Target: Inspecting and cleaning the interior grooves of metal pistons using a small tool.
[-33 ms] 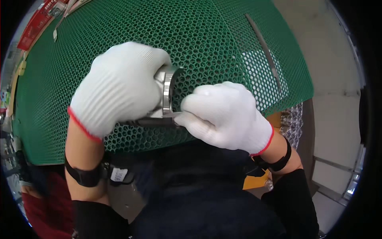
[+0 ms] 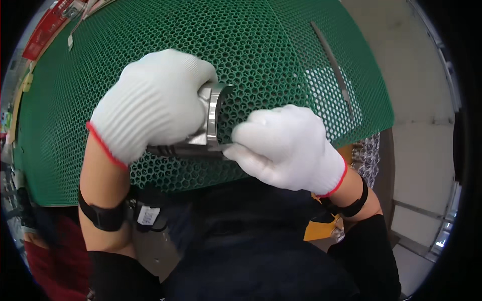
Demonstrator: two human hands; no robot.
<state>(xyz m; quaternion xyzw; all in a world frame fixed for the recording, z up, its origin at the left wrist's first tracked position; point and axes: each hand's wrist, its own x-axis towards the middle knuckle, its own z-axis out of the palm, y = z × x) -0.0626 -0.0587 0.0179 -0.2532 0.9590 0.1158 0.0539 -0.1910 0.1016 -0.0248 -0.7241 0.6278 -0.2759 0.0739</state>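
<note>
My left hand (image 2: 153, 100), in a white knitted glove with a red cuff, is closed around a shiny metal part (image 2: 213, 113) with a curved, ring-like rim facing right. The glove hides much of that part, and its dark lower side (image 2: 188, 150) shows below. My right hand (image 2: 286, 148), gloved alike, is closed with thumb and forefinger pressed together. From its fingertips a thin grey metal strip (image 2: 219, 147) reaches left to the rim's lower edge. Most of this strip is hidden, so its kind cannot be told.
Under my hands lies a green honeycomb mat (image 2: 241, 55). A long thin flat metal bar (image 2: 331, 62) lies on it at the right. Red packaging (image 2: 47, 32) is at the far left. Beyond the mat's right edge are clear bubbled plastic (image 2: 369, 155) and a yellow piece (image 2: 321, 230).
My right hand has shifted slightly right, a little away from the rim. The left hand and the metal part are nearly where they were, with a slight tilt.
</note>
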